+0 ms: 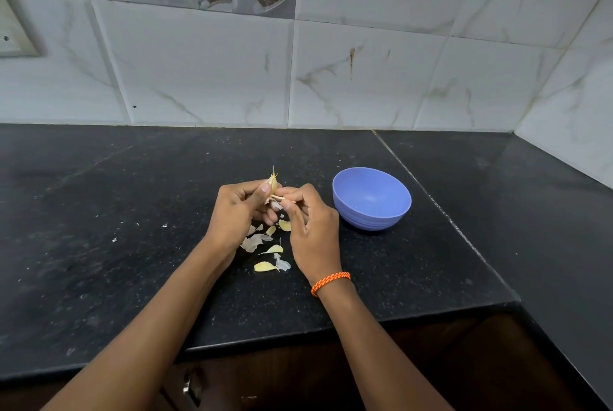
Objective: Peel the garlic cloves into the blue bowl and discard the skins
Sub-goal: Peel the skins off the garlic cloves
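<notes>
Above the black counter, you are holding a garlic clove in your left hand, thumb and fingers closing around it. Your right hand is pinching a strip of skin at the clove's base. The blue bowl is sitting just right of your hands. Loose skins are lying on the counter beneath them.

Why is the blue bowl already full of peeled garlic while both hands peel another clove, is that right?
Not quite. The head view shows the blue bowl empty. The left hand and right hand are peeling a garlic clove beside it.
</notes>
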The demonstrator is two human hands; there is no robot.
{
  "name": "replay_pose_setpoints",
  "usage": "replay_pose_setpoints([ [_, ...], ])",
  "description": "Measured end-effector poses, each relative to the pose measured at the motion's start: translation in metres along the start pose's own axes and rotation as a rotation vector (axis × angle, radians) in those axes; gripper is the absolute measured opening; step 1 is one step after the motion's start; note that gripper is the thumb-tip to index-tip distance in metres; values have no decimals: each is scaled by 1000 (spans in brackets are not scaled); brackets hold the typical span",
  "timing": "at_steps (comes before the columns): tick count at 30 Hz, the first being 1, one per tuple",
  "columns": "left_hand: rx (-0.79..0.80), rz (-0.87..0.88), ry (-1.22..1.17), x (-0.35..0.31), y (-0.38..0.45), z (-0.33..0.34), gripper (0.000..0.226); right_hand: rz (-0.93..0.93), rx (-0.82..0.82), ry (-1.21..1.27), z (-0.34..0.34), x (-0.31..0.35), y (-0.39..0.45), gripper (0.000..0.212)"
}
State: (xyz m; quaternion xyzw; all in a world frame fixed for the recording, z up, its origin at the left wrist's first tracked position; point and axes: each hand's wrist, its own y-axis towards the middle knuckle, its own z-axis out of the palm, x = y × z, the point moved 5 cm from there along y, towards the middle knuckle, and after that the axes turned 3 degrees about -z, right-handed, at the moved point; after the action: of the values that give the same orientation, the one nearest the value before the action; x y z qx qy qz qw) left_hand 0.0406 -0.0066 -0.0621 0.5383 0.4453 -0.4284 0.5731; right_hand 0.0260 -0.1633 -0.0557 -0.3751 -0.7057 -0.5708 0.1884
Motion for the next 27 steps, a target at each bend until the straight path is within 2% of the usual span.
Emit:
replay_pose_setpoints([
  [7, 51, -77, -115, 9, -1, 3, 33, -112, 89, -112, -3, 4, -2, 3],
  [11, -44, -186, -257, 14, 5, -7, 32, -210, 223, -144, 5, 15, -6, 8],
  [13, -58, -160, -219, 14, 8, -13, 31, -211, 276, -130, 9, 17, -6, 9],
  [15, -26, -94, -62, 11, 8, -11, 31, -135, 232, -87, 6, 15, -2, 7],
  [18, 54, -29, 96, 7, 4, 5, 31, 146, 40, 109, -7, 6, 6, 37],
  [20, 105, -22, 125, 7, 2, 12, 32, 260, -89, 154, -15, 0, 11, 51],
  [22, 132, -19, 135, 8, 2, 13, 32, 264, -138, 79, -20, -7, 17, 44],
  [25, 167, 32, 184, 4, 0, 15, 28, 264, -25, 130, -14, -16, 23, 9],
  [27, 180, 56, 215, 3, 0, 15, 24, 281, 50, 168, -9, -19, 23, 13],
])
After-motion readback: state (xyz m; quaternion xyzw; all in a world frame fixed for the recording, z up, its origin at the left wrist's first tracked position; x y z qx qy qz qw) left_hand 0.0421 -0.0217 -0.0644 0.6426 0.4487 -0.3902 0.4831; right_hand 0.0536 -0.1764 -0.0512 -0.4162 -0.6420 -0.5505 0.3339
